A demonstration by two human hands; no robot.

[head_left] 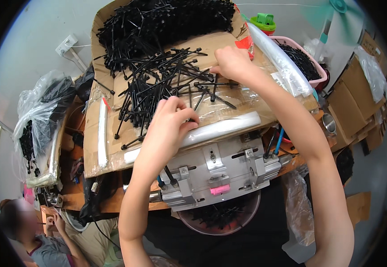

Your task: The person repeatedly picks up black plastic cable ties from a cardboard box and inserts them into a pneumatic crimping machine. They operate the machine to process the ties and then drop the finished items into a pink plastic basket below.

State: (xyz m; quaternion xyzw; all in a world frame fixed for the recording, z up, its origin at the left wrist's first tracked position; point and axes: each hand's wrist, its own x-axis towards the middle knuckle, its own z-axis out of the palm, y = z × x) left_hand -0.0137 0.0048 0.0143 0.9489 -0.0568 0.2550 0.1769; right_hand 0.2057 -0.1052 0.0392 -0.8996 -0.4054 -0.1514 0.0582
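Observation:
Thin black plastic rods with thick knobbed ends [151, 91] lie in a loose pile on an opened cardboard box [220, 42]. My left hand [169, 122] is curled at the near edge of this pile, thumb and forefinger close together. Whatever its fingertips hold, if anything, is hidden. Farther right, my right hand [233, 64] is closed over the cardboard beside the pile, its thumb close to the rod ends. Its fingers hide what is in them. A few rods lie scattered between the two hands.
Below the box's near edge is a metal fixture [206, 173] with a pink piece [220, 190], above a round tub [253, 213] of black parts. A pink basket [320, 71] stands right. Another person [46, 244] works at lower left near a plastic-wrapped bundle [46, 107].

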